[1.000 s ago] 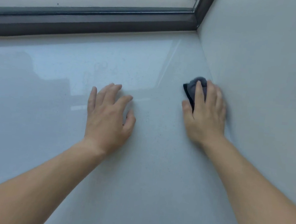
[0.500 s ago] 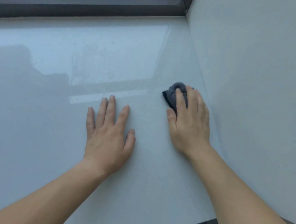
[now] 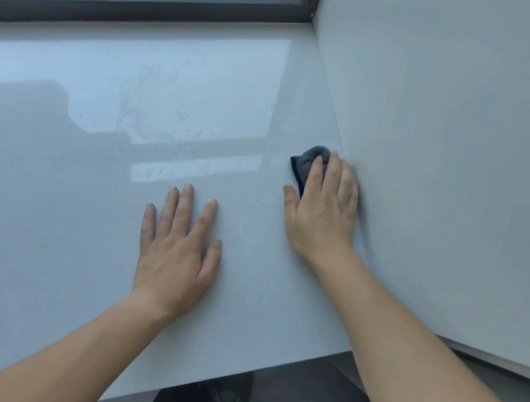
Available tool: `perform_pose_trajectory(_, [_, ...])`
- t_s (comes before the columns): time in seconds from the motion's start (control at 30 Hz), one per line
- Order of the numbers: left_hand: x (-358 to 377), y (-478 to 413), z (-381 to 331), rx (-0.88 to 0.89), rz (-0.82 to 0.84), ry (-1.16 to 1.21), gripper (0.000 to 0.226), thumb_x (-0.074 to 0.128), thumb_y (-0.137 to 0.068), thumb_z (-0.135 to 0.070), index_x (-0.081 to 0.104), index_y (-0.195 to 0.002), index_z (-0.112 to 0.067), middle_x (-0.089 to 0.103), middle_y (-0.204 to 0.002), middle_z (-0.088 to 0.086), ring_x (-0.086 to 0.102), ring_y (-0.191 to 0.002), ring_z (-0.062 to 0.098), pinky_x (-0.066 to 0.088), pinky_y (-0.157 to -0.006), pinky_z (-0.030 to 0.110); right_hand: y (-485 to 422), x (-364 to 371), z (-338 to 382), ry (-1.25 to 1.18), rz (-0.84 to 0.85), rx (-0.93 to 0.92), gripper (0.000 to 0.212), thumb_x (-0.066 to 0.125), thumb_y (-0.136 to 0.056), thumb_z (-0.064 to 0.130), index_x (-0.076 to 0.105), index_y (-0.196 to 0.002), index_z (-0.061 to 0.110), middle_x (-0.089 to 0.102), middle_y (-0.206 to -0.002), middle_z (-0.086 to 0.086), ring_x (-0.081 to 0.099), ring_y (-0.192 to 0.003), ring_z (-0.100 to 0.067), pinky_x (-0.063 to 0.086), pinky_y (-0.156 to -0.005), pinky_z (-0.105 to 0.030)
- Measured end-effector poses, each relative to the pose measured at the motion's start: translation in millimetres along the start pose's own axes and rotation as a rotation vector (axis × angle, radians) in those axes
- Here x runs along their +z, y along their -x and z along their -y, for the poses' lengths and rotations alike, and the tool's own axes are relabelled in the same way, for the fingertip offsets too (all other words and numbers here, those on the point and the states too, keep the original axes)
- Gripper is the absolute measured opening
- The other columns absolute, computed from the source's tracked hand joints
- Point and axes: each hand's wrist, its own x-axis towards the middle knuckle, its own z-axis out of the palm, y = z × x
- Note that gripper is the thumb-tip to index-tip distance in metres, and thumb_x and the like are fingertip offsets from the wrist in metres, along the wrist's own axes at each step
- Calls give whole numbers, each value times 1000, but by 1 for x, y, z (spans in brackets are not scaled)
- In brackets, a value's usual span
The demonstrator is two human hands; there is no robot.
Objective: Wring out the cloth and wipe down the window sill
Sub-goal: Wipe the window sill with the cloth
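A small dark grey cloth (image 3: 308, 163) lies on the glossy white window sill (image 3: 95, 183), close to the right side wall. My right hand (image 3: 325, 207) presses flat on the cloth with straight fingers; only the cloth's far and left edges show beyond the fingers. To its left, my left hand (image 3: 176, 250) rests palm-down on the bare sill, fingers spread and holding nothing.
The dark window frame (image 3: 146, 8) runs along the sill's far edge. A pale wall (image 3: 458, 155) closes the sill's right side. The sill's front edge (image 3: 239, 371) is near me, with dark floor and a shoe (image 3: 220, 399) below it.
My right hand has slid the cloth along the sill next to the right wall, first toward me and now back against the wall. The view has pulled back, showing the front edge.
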Motion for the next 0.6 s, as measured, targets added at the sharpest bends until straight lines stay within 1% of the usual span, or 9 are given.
perform_pose_trajectory(0.07, [1, 0, 0, -12, -3, -11, 66, 20, -96, -49, 15, -158, -28, -6, -167, 5, -20, -151, 17, -12, -121, 46, -11, -2, -2, -25, 27, 70, 76, 21, -99, 53, 17, -155, 3, 11, -164, -20, 6, -152, -35, 7, -124, -46])
perform_pose_trajectory(0.17, [3, -1, -3, -25, -5, -27, 66, 21, -95, -48, 17, -157, -27, -4, -167, 6, -18, -151, 17, -13, -121, 46, 9, -1, -8, -39, 16, 53, 74, 20, -99, 52, 18, -155, 4, 12, -164, -19, 7, -152, -34, 10, -124, -45])
perform_pose_trajectory(0.3, [3, 0, -1, -22, -11, -26, 66, 23, -94, -48, 20, -157, -27, -1, -167, 6, -15, -152, 18, -12, -121, 47, 93, 6, -24, -52, -18, 110, 69, 27, -100, 48, 27, -152, 4, 22, -161, -20, 17, -150, -36, 18, -122, -48])
perform_pose_trajectory(0.43, [4, -1, -3, -16, -11, -43, 66, 22, -94, -48, 19, -157, -26, 0, -167, 8, -13, -152, 21, -10, -121, 49, 161, 13, -41, -66, 15, 104, 65, 29, -99, 45, 29, -151, 6, 22, -161, -16, 16, -150, -34, 17, -120, -48])
perform_pose_trajectory(0.53, [5, 0, -2, -25, -9, -52, 67, 20, -94, -48, 16, -157, -27, -3, -167, 9, -16, -152, 21, -9, -121, 51, 144, 10, -34, -109, -14, 126, 66, 30, -97, 47, 28, -152, 9, 22, -161, -15, 17, -149, -34, 20, -118, -51])
perform_pose_trajectory(0.6, [7, 0, -1, -18, -9, -51, 66, 19, -94, -48, 13, -157, -27, -6, -167, 8, -18, -151, 21, -9, -121, 51, 104, 6, -20, -134, -18, 72, 67, 28, -98, 49, 26, -154, 11, 19, -163, -13, 14, -150, -33, 17, -119, -51])
